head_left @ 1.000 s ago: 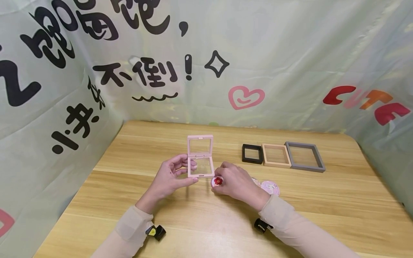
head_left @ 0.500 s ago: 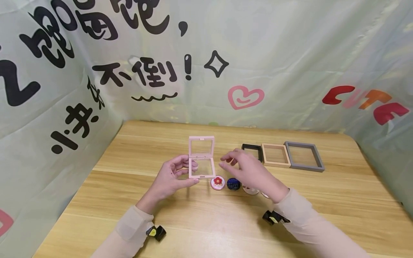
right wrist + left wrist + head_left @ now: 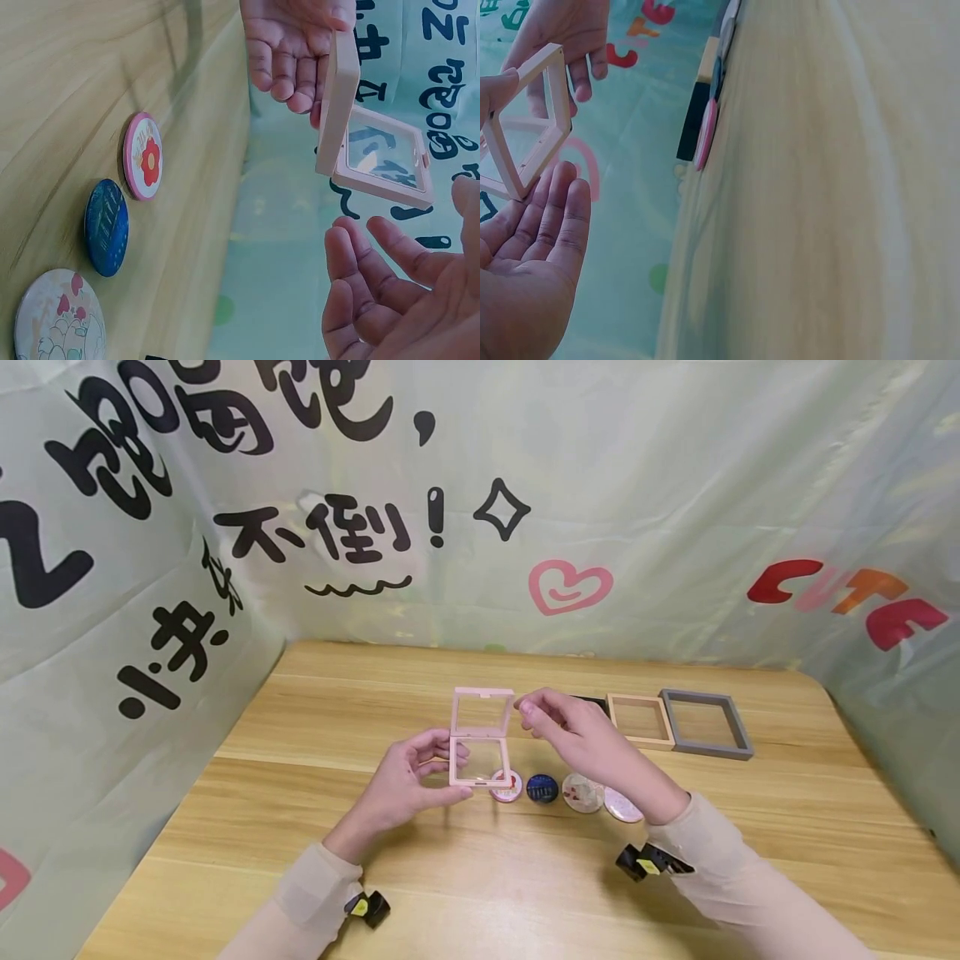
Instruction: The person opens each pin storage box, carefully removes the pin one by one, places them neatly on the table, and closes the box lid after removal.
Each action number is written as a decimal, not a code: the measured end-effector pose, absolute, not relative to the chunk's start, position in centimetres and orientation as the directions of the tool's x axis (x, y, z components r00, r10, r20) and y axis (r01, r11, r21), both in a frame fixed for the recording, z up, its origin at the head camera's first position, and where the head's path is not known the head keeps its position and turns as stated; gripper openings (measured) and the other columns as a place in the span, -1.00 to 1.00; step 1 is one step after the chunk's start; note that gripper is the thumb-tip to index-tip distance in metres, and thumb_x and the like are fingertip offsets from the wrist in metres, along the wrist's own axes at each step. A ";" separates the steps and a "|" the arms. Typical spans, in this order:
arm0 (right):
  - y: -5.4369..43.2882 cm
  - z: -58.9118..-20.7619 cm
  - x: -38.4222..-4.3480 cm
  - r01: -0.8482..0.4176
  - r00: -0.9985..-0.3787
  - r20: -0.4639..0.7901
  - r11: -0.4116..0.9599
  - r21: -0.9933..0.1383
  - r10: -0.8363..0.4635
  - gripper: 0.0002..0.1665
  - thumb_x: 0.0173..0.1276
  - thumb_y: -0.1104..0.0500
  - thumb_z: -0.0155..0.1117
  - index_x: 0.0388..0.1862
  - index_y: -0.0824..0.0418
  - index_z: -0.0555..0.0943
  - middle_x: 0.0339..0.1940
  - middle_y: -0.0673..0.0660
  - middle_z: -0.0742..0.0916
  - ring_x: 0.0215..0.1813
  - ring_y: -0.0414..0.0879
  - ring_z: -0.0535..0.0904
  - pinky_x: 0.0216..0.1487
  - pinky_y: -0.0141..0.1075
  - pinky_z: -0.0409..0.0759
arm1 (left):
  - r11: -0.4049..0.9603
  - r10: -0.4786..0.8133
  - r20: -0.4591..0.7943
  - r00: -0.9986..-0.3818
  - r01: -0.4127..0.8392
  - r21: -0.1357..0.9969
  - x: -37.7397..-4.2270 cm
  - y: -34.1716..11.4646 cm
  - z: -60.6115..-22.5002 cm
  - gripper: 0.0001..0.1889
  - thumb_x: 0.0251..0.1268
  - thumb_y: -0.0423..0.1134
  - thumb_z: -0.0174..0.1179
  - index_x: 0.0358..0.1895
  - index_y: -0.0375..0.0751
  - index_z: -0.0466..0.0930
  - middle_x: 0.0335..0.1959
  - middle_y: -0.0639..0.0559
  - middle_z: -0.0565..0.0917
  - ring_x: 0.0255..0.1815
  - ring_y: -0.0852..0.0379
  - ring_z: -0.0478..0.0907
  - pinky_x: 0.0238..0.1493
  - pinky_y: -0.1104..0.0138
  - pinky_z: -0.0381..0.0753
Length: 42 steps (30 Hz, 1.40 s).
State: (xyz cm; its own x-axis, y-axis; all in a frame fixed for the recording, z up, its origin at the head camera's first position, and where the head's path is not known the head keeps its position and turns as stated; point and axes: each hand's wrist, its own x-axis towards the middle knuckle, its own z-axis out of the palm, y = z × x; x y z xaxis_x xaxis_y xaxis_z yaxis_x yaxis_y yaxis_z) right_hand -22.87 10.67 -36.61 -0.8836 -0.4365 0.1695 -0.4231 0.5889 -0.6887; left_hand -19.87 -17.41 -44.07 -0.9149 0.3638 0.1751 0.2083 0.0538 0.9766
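Note:
A pink hinged display frame [image 3: 480,737] with clear film windows is unfolded and held above the table. My left hand [image 3: 411,781] grips it by its left side, thumb at the lower edge and fingers behind. Beside the raised lid, my right hand [image 3: 588,743] is lifted with loosely bent fingers and nothing in it; the right wrist view shows a gap between those fingers and the lid [image 3: 382,150]. Below lie round badges: a red-flower one [image 3: 144,156], partly behind the frame in the head view, a dark blue one [image 3: 542,788], a white one [image 3: 583,793] and a pale pink one [image 3: 624,807].
At the back right of the wooden table [image 3: 360,693] three more frames lie in a row: a black one [image 3: 597,702] mostly behind the right hand, a beige one [image 3: 645,744] and a grey one [image 3: 712,751]. A printed cloth [image 3: 660,485] walls the table in.
My right hand has let go of the red-flower badge on the table and risen up beside the frame's lid. The left hand has shifted the pink frame slightly right and toward me.

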 end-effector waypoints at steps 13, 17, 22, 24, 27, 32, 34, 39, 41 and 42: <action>10.5 -36.5 -23.2 -0.308 -0.897 0.034 0.569 -0.762 -0.440 -0.33 0.81 -0.22 -0.26 0.09 0.20 0.69 -0.08 0.12 0.84 0.03 -0.07 0.78 0.13 -0.04 0.69 | 0.083 0.413 0.153 -0.898 0.204 0.975 -19.0 -16.3 -43.8 -0.30 0.03 -0.44 0.60 0.31 -0.47 0.55 0.17 -0.45 0.68 0.19 -0.20 0.69 0.32 0.34 0.70; 10.5 -36.4 -23.2 -0.291 -0.883 -0.003 0.552 -0.781 -0.470 -0.26 0.81 -0.24 -0.30 -0.14 0.15 0.74 0.19 0.18 0.82 0.07 -0.08 0.76 0.17 0.03 0.68 | 0.081 0.421 0.161 -0.892 0.214 0.973 -18.8 -16.1 -43.7 -0.30 0.03 -0.43 0.61 0.30 -0.46 0.55 0.15 -0.42 0.69 0.18 -0.15 0.69 0.31 0.34 0.71; 10.6 -36.5 -23.3 -0.245 -0.875 -0.052 0.535 -0.809 -0.480 -0.21 0.81 -0.27 -0.32 -0.28 0.14 0.72 0.40 0.19 0.73 0.08 -0.06 0.76 0.01 -0.11 0.63 | 0.077 0.427 0.168 -0.888 0.221 0.972 -18.7 -15.9 -43.5 -0.32 0.05 -0.42 0.60 0.30 -0.43 0.57 0.14 -0.42 0.69 0.15 0.02 0.69 0.30 0.34 0.71; 10.6 -36.6 -23.3 -0.239 -0.872 -0.058 0.527 -0.815 -0.485 -0.21 0.81 -0.26 -0.32 -0.28 0.15 0.72 0.39 0.19 0.74 0.06 -0.06 0.76 -0.02 -0.15 0.61 | 0.074 0.428 0.168 -0.888 0.220 0.973 -18.6 -15.9 -43.4 -0.33 0.05 -0.42 0.60 0.29 -0.39 0.58 0.14 -0.42 0.69 0.15 0.06 0.69 0.30 0.34 0.71; 10.6 -36.7 -23.4 -0.236 -0.865 -0.059 0.507 -0.829 -0.498 -0.22 0.81 -0.24 -0.30 -0.25 0.18 0.74 0.37 0.19 0.75 0.04 -0.08 0.76 0.00 -0.13 0.62 | 0.066 0.431 0.168 -0.886 0.217 0.974 -18.6 -15.9 -43.3 -0.33 0.06 -0.41 0.59 0.31 -0.35 0.58 0.15 -0.42 0.69 0.14 0.07 0.69 0.31 0.33 0.71; 10.8 -36.9 -23.3 -0.270 -0.836 -0.031 0.460 -0.846 -0.548 -0.33 0.82 -0.15 -0.22 0.10 0.26 0.73 0.19 0.20 0.82 0.03 -0.08 0.73 0.07 -0.08 0.70 | 0.054 0.427 0.172 -0.888 0.215 0.975 -18.7 -16.0 -43.4 -0.31 0.07 -0.42 0.58 0.34 -0.34 0.56 0.17 -0.46 0.66 0.13 0.04 0.70 0.31 0.31 0.72; 11.0 -37.0 -23.2 -0.287 -0.827 -0.017 0.448 -0.847 -0.562 -0.38 0.81 -0.13 -0.18 0.20 0.29 0.69 0.05 0.18 0.84 0.03 -0.07 0.72 0.07 -0.10 0.71 | 0.051 0.425 0.173 -0.889 0.214 0.975 -18.8 -16.1 -43.5 -0.31 0.07 -0.44 0.58 0.34 -0.34 0.56 0.17 -0.49 0.65 0.13 0.04 0.70 0.30 0.31 0.73; 11.3 -37.1 -23.1 -0.307 -0.819 0.003 0.433 -0.848 -0.574 -0.45 0.78 -0.12 -0.05 0.30 0.27 0.62 -0.10 0.11 0.82 0.05 -0.02 0.71 0.09 -0.13 0.67 | 0.043 0.415 0.177 -0.892 0.214 0.976 -18.8 -16.1 -43.5 -0.34 0.08 -0.44 0.57 0.32 -0.32 0.58 0.17 -0.50 0.65 0.11 0.06 0.70 0.28 0.32 0.74; 11.3 -37.2 -23.0 -0.310 -0.815 0.009 0.422 -0.852 -0.580 -0.47 0.77 -0.12 0.00 0.36 0.21 0.61 -0.08 0.10 0.82 0.07 0.01 0.72 0.12 -0.12 0.66 | 0.035 0.410 0.183 -0.893 0.216 0.976 -18.9 -16.2 -43.5 -0.35 0.09 -0.44 0.57 0.31 -0.33 0.58 0.16 -0.51 0.65 0.11 0.05 0.71 0.27 0.32 0.74; 11.4 -37.2 -23.0 -0.310 -0.810 0.012 0.412 -0.857 -0.586 -0.49 0.76 -0.11 0.03 0.37 0.19 0.62 -0.05 0.09 0.83 0.09 0.00 0.73 0.15 -0.11 0.66 | 0.030 0.407 0.188 -0.894 0.219 0.975 -18.9 -16.2 -43.5 -0.34 0.09 -0.45 0.57 0.32 -0.33 0.58 0.16 -0.52 0.65 0.10 0.04 0.70 0.27 0.32 0.74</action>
